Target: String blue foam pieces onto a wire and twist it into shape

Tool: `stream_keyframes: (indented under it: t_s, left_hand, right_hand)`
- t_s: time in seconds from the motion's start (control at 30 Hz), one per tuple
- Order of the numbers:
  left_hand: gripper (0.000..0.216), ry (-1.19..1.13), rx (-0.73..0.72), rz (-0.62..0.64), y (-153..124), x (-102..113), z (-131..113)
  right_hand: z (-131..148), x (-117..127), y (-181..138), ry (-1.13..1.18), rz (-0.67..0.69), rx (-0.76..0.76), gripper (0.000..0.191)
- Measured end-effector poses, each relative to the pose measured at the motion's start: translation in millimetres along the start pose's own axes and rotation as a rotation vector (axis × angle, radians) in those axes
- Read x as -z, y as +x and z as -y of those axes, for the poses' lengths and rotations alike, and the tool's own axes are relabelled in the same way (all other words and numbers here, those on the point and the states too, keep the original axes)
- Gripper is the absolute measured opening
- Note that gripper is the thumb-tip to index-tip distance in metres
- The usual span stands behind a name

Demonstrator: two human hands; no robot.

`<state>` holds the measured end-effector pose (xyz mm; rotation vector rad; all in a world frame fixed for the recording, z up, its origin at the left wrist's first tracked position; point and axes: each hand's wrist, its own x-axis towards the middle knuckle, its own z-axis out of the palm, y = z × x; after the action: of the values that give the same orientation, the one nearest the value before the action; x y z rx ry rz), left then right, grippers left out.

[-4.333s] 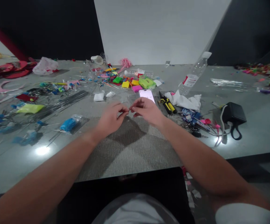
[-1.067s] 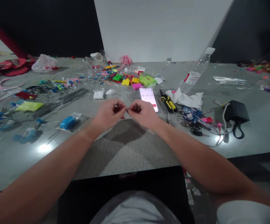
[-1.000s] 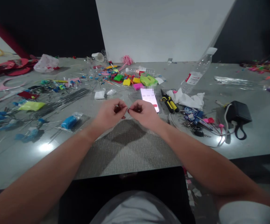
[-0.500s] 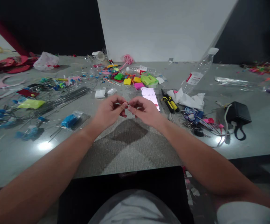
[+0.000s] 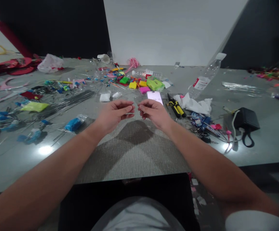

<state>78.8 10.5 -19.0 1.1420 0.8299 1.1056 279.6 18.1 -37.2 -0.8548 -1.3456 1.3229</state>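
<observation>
My left hand (image 5: 115, 115) hovers above the grey table (image 5: 139, 160), thumb and fingers drawn together at the tips. Facing it across a narrow gap, my right hand (image 5: 153, 114) is also closed in a pinch. Whatever either pinch holds is too small to make out. Partly behind my right hand lies a lit phone (image 5: 155, 95) with digits on its screen. Pliers with yellow-and-black handles (image 5: 176, 106) rest to the right of that hand. A small white packet (image 5: 105, 97) lies just beyond my left hand.
A blue clay packet (image 5: 73, 124) and thin wires (image 5: 74, 99) lie at the left. Colourful clay packets, including a lime-green one (image 5: 155, 84), sit at the back. Rightward are crumpled tissue (image 5: 199, 105), a tilted plastic bottle (image 5: 205, 78), keys and a black box with a cable (image 5: 246, 118).
My hands have moved apart; their fingertips met before and now a small gap separates them. The view has shifted slightly, and my right hand covers more of the phone's lower part.
</observation>
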Motion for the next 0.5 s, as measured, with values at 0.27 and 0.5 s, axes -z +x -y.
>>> stream_keyframes:
  t_s: [0.27,0.5]
  left_hand:
    - [0.027,-0.007,0.01,-0.034,-1.6,-1.6,-0.7]
    - [0.025,-0.025,0.03,-0.055,-2.8,-4.7,-2.5]
  right_hand:
    - [8.3,0.3,-3.5,-0.136,-0.057,0.11,0.025]
    - [6.6,1.5,-2.1,-0.18,-0.068,0.162,0.03]
